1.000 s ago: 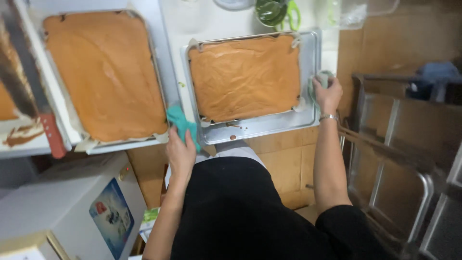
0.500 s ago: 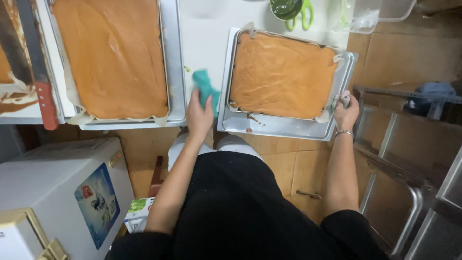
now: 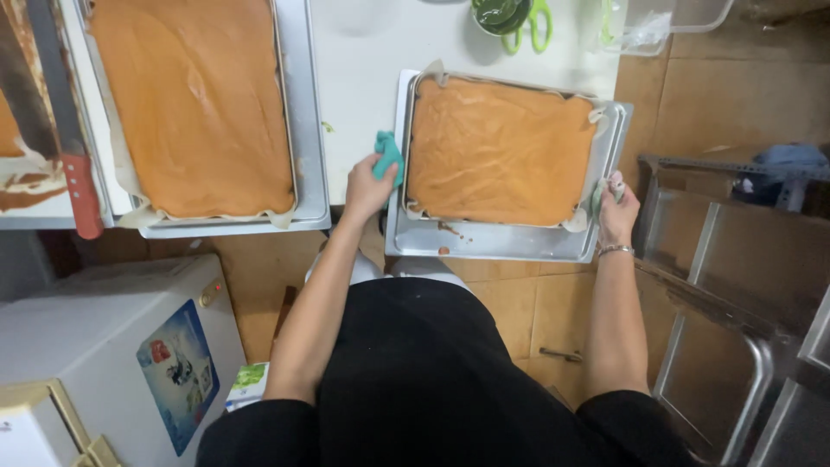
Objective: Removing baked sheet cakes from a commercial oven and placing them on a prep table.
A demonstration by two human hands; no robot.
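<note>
1. The large tray of orange cake [image 3: 194, 104] on the white tabletop [image 3: 363, 78] lies where it did before.
2. The left hand [image 3: 367, 186] grips a teal cloth [image 3: 388, 154] against the smaller metal tray's [image 3: 493, 242] left edge.
3. This tray has slid rightward, overhanging the tabletop's front edge.
4. The right hand [image 3: 616, 207] clasps its right rim through a cloth.
</note>
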